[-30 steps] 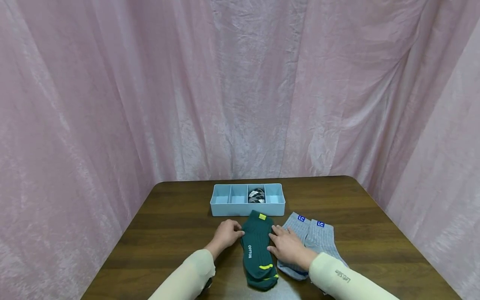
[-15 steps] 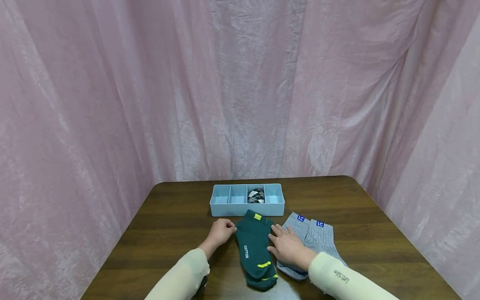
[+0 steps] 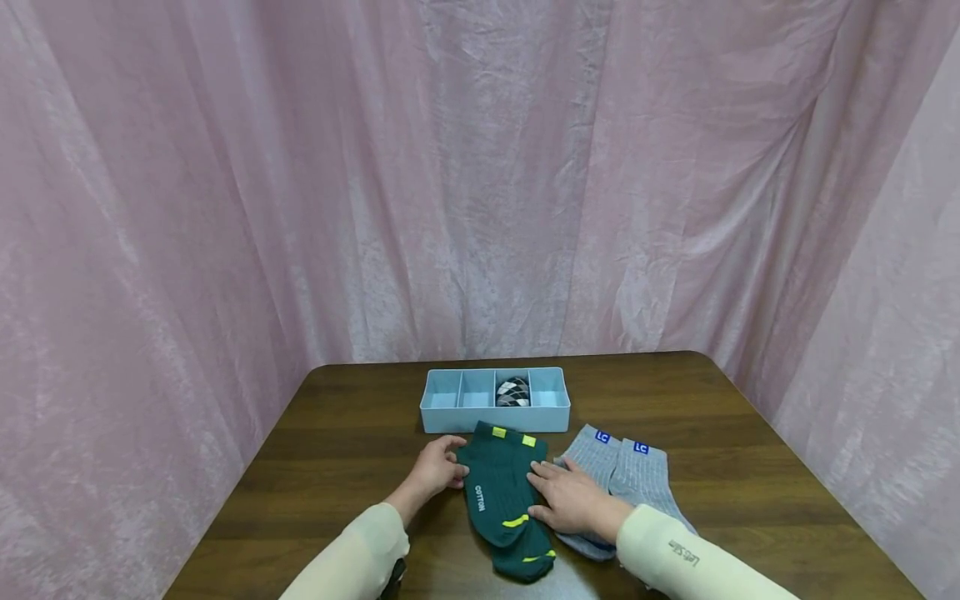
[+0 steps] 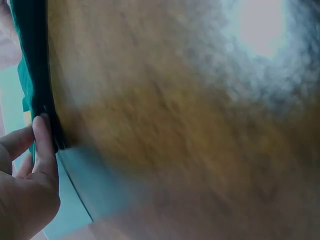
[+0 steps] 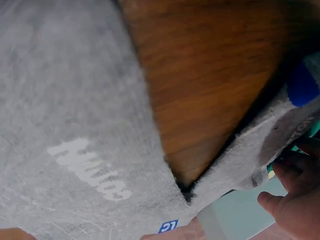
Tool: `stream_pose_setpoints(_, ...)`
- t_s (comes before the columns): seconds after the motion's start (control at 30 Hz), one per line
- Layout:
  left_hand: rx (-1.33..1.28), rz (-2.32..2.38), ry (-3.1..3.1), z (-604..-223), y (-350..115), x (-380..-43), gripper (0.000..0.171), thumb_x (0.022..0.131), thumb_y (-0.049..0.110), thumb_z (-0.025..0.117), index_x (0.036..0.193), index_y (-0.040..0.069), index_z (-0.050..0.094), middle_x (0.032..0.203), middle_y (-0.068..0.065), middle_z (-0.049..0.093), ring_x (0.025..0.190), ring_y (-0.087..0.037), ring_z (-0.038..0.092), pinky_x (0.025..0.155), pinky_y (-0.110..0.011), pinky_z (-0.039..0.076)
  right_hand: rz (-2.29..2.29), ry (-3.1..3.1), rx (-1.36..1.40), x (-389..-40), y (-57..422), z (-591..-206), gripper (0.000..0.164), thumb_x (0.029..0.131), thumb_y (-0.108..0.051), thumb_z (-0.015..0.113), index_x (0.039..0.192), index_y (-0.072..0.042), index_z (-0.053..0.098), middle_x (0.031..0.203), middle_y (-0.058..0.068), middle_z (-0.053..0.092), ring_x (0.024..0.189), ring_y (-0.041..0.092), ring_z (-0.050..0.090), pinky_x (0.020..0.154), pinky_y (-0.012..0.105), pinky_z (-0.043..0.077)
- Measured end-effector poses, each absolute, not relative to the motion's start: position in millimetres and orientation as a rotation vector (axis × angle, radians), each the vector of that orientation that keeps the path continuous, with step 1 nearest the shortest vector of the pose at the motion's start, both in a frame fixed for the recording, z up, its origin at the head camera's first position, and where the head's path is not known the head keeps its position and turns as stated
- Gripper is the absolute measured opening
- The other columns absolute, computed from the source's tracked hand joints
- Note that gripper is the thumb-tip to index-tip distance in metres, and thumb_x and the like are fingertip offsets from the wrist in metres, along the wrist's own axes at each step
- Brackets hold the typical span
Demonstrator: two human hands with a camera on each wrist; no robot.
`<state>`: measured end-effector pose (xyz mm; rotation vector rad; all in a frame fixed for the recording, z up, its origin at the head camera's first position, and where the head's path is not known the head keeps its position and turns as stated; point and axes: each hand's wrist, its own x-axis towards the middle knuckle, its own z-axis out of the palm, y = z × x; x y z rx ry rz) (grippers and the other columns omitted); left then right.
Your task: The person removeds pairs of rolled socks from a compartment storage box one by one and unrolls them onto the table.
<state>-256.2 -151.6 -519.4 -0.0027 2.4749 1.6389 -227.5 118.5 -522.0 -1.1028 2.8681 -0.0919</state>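
Two dark green socks (image 3: 498, 483) with yellow marks and COTTON lettering lie overlapped on the table, the upper one shifted left of the lower. My left hand (image 3: 435, 471) pinches the left edge of the upper green sock near its cuff; in the left wrist view, the thumb and fingers of the left hand (image 4: 35, 175) meet at the sock's edge (image 4: 32, 60). With fingers extended, my right hand (image 3: 573, 497) rests on the right side of the green socks. Its palm is over part of the grey socks (image 3: 645, 479), which carry blue LC labels.
Behind the socks stands a light blue divided box (image 3: 495, 419). One of its compartments holds a rolled black-and-white patterned sock (image 3: 513, 392). The wooden table (image 3: 337, 425) ends at a pink curtain (image 3: 480, 208).
The upper green sock has slid left with my left hand, so both yellow cuff labels now show. My right hand has moved slightly left on the socks. Box and grey socks have stayed put.
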Motion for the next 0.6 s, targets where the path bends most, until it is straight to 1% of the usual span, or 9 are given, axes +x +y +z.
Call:
stream_pose_setpoints(0.1,-0.016,1.653,2.460,-520.2,-155.1,-255.3,0.045,0.088,-0.013,0.064,0.131,-0.005,0.057,0.091,-0.013,0.050,0.070,-0.018,0.062,0.066,-0.032,0.058,-0.078,2.866,-1.113,-226.9,118.0,-521.1,0.059,0.097,-0.046,0.057,0.139,-0.004,0.056,0.146,0.014,0.050,0.136,0.029,0.044,0.111,0.056,0.029)
stream_pose_setpoints(0.3,-0.038,1.611,2.434,-518.8,-174.8,-256.6,0.042,0.089,-0.012,0.064,0.130,-0.008,0.057,0.090,-0.012,0.052,0.071,-0.018,0.061,0.067,-0.031,0.058,-0.060,2.848,-1.114,-226.9,117.1,-520.1,0.060,0.098,-0.046,0.056,0.140,-0.005,0.055,0.147,0.014,0.049,0.137,0.029,0.043,0.112,0.055,0.028)
stream_pose_setpoints(0.4,-0.030,1.508,2.506,-516.9,-187.4,-258.2,0.041,0.088,-0.010,0.066,0.128,-0.007,0.060,0.087,-0.013,0.053,0.070,-0.020,0.060,0.065,-0.032,0.058,-0.051,2.843,-1.109,-227.8,117.4,-521.0,0.060,0.099,-0.047,0.055,0.142,-0.005,0.054,0.148,0.014,0.047,0.138,0.029,0.042,0.113,0.055,0.027)
stream_pose_setpoints(0.43,-0.007,1.436,2.567,-516.4,-191.1,-258.7,0.040,0.088,-0.008,0.067,0.127,-0.006,0.061,0.088,-0.012,0.054,0.072,-0.020,0.060,0.065,-0.033,0.057,-0.049,2.845,-1.112,-228.2,117.4,-521.2,0.060,0.099,-0.047,0.055,0.141,-0.005,0.054,0.148,0.014,0.048,0.138,0.029,0.043,0.112,0.055,0.027)
stream_pose_setpoints(0.53,0.186,1.134,2.799,-514.7,-199.2,-259.1,0.036,0.088,0.003,0.072,0.123,-0.001,0.066,0.099,-0.012,0.057,0.085,-0.023,0.059,0.076,-0.040,0.055,-0.046,2.846,-1.115,-228.8,117.6,-521.9,0.060,0.099,-0.047,0.055,0.142,-0.005,0.054,0.148,0.014,0.047,0.138,0.029,0.042,0.112,0.055,0.027)
stream_pose_setpoints(0.6,0.388,0.915,2.905,-513.9,-200.9,-257.7,0.035,0.089,0.012,0.074,0.122,0.003,0.068,0.113,-0.012,0.058,0.101,-0.028,0.057,0.089,-0.047,0.050,-0.044,2.846,-1.115,-228.3,117.5,-521.9,0.060,0.099,-0.047,0.054,0.142,-0.005,0.054,0.148,0.014,0.047,0.138,0.029,0.042,0.113,0.055,0.027)
